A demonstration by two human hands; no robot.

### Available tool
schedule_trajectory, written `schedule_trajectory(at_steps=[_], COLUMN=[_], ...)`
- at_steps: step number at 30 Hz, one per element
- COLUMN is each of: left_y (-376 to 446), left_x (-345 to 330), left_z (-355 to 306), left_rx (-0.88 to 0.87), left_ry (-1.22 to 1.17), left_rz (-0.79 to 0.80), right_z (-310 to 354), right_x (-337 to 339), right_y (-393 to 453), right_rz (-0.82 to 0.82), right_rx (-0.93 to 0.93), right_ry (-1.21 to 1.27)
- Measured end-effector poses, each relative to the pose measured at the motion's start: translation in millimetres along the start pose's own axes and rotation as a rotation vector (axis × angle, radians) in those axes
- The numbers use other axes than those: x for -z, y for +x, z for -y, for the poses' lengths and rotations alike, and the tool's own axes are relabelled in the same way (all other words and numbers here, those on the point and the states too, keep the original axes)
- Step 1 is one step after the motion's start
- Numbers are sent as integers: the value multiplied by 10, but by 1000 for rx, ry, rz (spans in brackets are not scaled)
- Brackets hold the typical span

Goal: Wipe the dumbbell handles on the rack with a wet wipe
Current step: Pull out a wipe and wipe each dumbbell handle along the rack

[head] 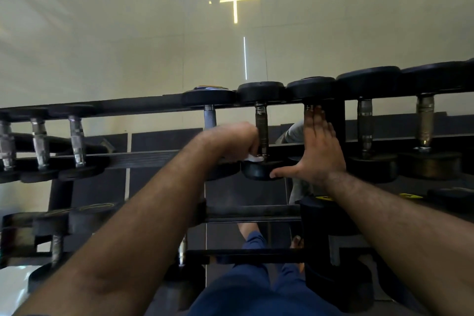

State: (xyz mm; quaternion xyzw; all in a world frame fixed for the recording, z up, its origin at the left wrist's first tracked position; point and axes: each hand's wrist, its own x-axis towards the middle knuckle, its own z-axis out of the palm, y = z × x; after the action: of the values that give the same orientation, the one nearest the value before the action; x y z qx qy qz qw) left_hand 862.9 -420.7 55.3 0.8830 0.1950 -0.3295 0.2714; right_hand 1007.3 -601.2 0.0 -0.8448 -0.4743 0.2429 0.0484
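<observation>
A black dumbbell rack [143,155] holds a row of black dumbbells with metal handles on its top tier. My left hand [230,140] grips a white wet wipe [252,158] against the near end of the middle dumbbell's handle [261,126]. My right hand [318,146] lies flat with straight fingers over the neighbouring dumbbell's handle [307,108], its thumb touching the near black head [256,170] of the middle dumbbell. Most of that neighbouring handle is hidden under my palm.
More dumbbells sit left [75,140] and right [424,123] on the top tier, and larger ones [331,215] on lower tiers. A mirrored wall rises behind the rack. My blue-trousered legs [246,287] stand close to the rack's front.
</observation>
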Motion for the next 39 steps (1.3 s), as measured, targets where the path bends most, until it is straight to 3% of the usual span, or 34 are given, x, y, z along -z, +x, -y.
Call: schedule_trajectory(at_steps=[2,5,7,9,11,14,16,20,21,23,25,29,31,34,36,39], left_y=[4,151,300,394,378,171,11,-15,26,102,135,-9,-49,77,143,119], left_x=[0,-167,-354,-476,-519,-536,-443,-232,-230,-257,-316,-66,50,0,-154,-239], left_z=[183,171,91,29,37,57,127,276,257,160,109,177,215,150,-48,-226], left_rx=[11,12,69,90,39,-171,-170,106,169,239,227,130,147,353,394,269], left_ry=[-124,-349,-239,-133,-123,1,3,-44,-59,-93,-147,-370,-415,-248,-187,-167], left_rz=[-206,-817,-976,-1015,-940,-467,-312,-491,-459,-213,-76,0,-127,-390,-275,-124], right_z=[2,19,31,38,26,-13,-13,11,8,1,6,18,15,3,-5,-11], right_x=[-6,4,18,24,19,6,3,0,-1,6,7,10,8,2,-11,-10], right_y=[-10,-13,0,6,8,4,6,-4,-5,3,16,17,8,5,7,25], right_rz=[1,1,-11,-7,-8,-15,-17,-8,-6,-8,-11,-6,-2,-7,-7,-5], right_rx=[9,7,10,10,7,16,17,17,16,16,11,14,16,18,18,19], right_ry=[5,17,18,7,-2,-10,-6,0,-7,-17,-24,-37,-40,-42,-40,-38])
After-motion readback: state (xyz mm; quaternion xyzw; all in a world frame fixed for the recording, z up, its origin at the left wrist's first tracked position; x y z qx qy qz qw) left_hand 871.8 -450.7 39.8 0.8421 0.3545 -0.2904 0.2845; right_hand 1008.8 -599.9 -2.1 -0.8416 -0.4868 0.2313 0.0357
